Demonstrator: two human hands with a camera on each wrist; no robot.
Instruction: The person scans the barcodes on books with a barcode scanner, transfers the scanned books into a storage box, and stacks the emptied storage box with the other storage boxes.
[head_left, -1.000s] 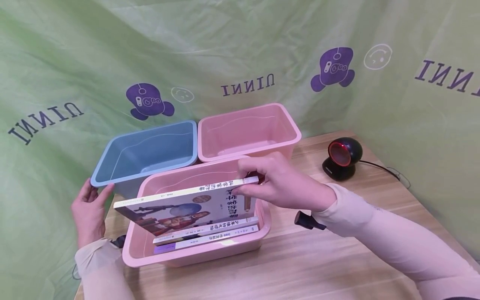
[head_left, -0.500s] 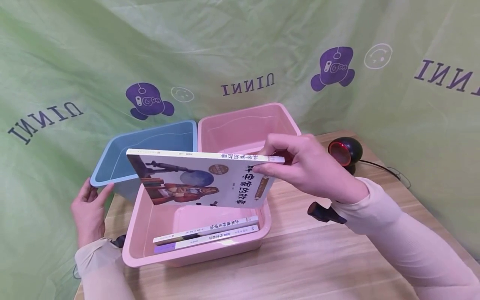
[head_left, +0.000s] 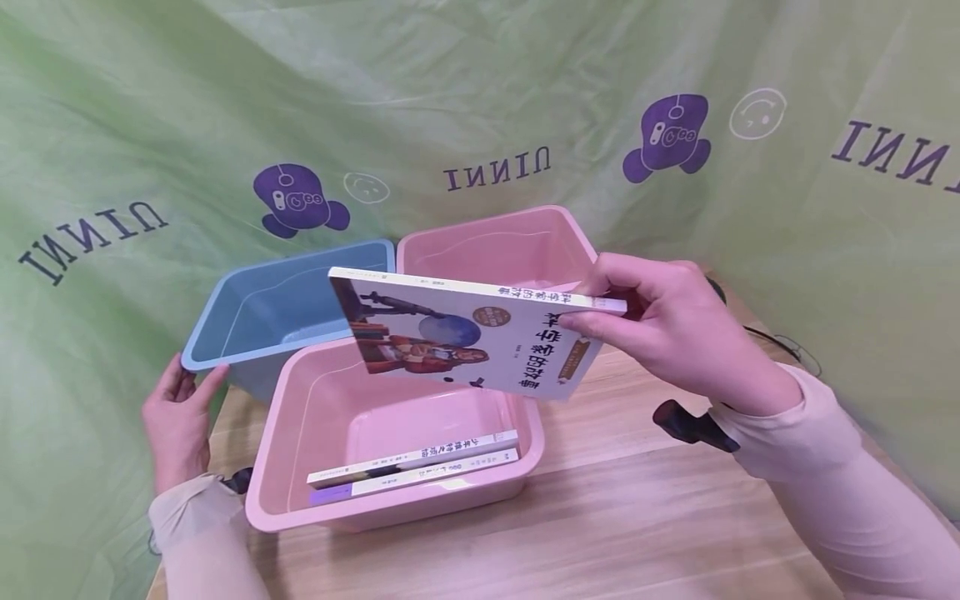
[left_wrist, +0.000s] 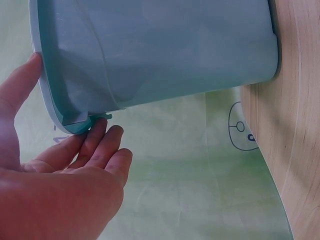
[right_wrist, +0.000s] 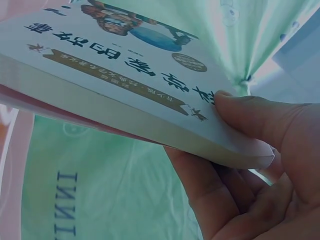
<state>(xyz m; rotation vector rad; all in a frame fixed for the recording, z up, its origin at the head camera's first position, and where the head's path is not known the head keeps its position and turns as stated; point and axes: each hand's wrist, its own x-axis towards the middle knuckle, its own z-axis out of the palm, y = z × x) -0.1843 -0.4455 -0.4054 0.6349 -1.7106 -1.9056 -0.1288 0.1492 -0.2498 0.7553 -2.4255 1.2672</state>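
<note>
My right hand (head_left: 667,333) pinches a paperback book (head_left: 465,333) near one end of its spine, thumb on the front cover and fingers behind. The book hangs above the front pink bin (head_left: 397,521), spine up, cover facing me. Up close, the right wrist view shows the book's page edges (right_wrist: 100,107) and the thumb on its cover. Two thin books (head_left: 420,467) stand side by side in that bin along its near wall. At the left, my left hand (head_left: 180,425) holds the rim corner of the blue bin (left_wrist: 175,50) between thumb and fingers.
Behind the front bin, a second pink bin (head_left: 495,229) stands beside the blue one. The held book and my right hand partly cover it. A cable (head_left: 772,337) trails over the wooden table (head_left: 600,500) at the right. A green printed curtain (head_left: 450,83) hangs behind.
My right hand has lifted the book out of the front pink bin and moved it up and to the right. The left hand has stayed on the blue bin's corner.
</note>
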